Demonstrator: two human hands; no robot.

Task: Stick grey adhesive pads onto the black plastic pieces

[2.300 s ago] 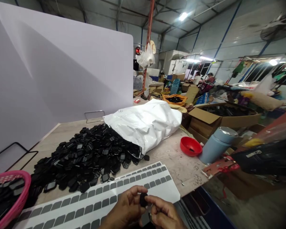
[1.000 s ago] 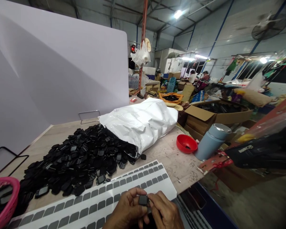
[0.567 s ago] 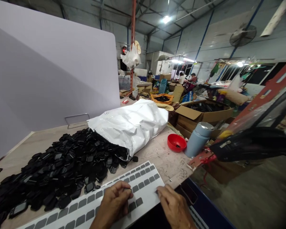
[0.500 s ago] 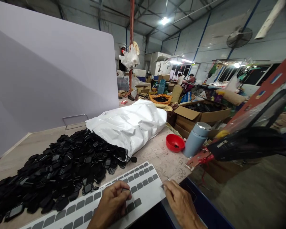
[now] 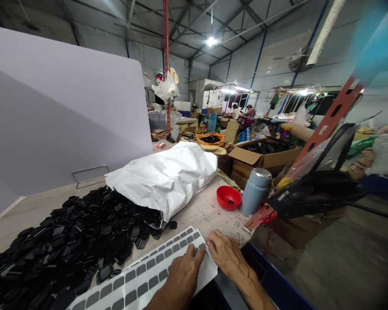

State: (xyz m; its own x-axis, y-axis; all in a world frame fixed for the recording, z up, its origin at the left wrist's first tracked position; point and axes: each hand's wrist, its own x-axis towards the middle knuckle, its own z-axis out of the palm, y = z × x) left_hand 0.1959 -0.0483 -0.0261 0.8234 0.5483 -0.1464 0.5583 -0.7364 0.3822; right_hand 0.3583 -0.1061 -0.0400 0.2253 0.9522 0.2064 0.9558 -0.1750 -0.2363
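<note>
A white sticker sheet (image 5: 148, 275) with rows of grey rectangles lies along the table's near edge. My left hand (image 5: 184, 275) rests on its right end, fingers stretched out and fingertips near the sheet's corner. My right hand (image 5: 226, 256) is right beside it, fingers bent, their tips pinching at the sheet's right edge. What is under those fingertips is hidden. A big pile of small black plastic parts (image 5: 77, 232) spills from a white plastic bag (image 5: 164, 176) just behind the sheet. One loose black part (image 5: 172, 224) lies by the bag's mouth.
A red bowl (image 5: 229, 197) and a grey-blue flask (image 5: 254, 191) stand at the table's right edge (image 5: 210, 211). A white partition (image 5: 61, 116) walls the left side. Off the right edge are a black bag (image 5: 313, 193) and an open cardboard box (image 5: 265, 157). People work far back.
Earlier both hands held one small black part between them; now it is gone from them and both hands are at the sheet's right end. My view has swung right and the pink basket is out of view.
</note>
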